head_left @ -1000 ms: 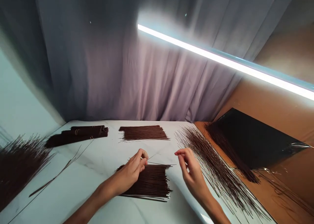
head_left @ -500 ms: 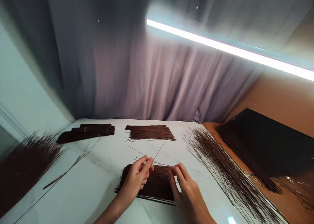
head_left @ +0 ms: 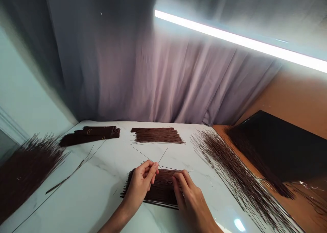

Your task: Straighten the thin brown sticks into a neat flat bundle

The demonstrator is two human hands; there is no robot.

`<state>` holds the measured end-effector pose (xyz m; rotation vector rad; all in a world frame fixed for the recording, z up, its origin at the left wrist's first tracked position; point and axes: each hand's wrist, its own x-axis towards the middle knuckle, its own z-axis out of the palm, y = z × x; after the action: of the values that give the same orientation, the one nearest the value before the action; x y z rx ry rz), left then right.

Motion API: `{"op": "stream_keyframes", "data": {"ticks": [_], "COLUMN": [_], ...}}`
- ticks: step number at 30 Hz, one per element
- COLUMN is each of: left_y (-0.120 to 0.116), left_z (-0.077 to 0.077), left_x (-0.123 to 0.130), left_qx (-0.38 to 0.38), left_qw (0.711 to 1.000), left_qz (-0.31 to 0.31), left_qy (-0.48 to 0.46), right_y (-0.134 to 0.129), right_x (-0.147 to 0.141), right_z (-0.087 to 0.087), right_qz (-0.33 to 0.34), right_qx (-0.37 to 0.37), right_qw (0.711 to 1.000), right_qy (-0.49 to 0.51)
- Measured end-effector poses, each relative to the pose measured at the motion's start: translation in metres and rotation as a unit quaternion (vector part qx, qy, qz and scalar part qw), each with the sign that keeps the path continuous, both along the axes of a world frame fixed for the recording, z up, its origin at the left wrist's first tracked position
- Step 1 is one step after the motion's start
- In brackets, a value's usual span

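My left hand (head_left: 144, 178) is closed in a pinch on a thin dark stick (head_left: 163, 154), whose free end slants up and to the right. Below both hands lies a flat stack of dark brown sticks (head_left: 162, 190), partly covered by my fingers. My right hand (head_left: 187, 190) is at the stack's right end with thumb and fingertips drawn together; whatever is between them is too small to make out. A few loose sticks (head_left: 141, 153) lie just beyond the stack.
Another flat stack of sticks (head_left: 159, 135) lies farther back on the white marbled table (head_left: 102, 188). Tied rolls (head_left: 92, 136) sit at back left. Spread heaps lie left (head_left: 28, 175) and right (head_left: 237, 171). A black sheet (head_left: 278, 151) is at far right.
My right hand has shifted slightly left over the stack, its fingertips drawing closer together. The left hand has barely moved, still pinching its stick. The view has tilted a little.
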<state>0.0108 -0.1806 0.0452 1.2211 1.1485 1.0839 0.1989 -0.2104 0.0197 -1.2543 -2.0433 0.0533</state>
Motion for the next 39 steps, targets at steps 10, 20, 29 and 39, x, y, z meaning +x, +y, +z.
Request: {"op": "stream_keyframes", "data": {"ticks": [10,20,29,39], "left_y": [-0.002,-0.007,-0.010,-0.016], "left_z": [-0.011,-0.001,0.002,0.011], "left_x": [-0.001,0.002,0.002,0.001], "left_qx": [0.041,0.001,0.013,0.025], "left_qw": [0.997,1.000,0.999,0.999], "left_qz": [0.015,-0.011,-0.016,-0.039], "left_qy": [0.060,-0.022,-0.025,-0.016], "right_y": [-0.002,-0.001,0.000,0.005], "right_x": [-0.001,-0.002,0.001,0.009], "right_z": [0.002,-0.002,-0.003,0.000], "right_qz": [-0.002,0.008,0.020,0.107], "right_qx": [-0.022,-0.040,-0.052,-0.104], "right_qw": [1.000,0.999,0.998,0.983], "right_qy": [0.007,0.014,0.031,0.105]}}
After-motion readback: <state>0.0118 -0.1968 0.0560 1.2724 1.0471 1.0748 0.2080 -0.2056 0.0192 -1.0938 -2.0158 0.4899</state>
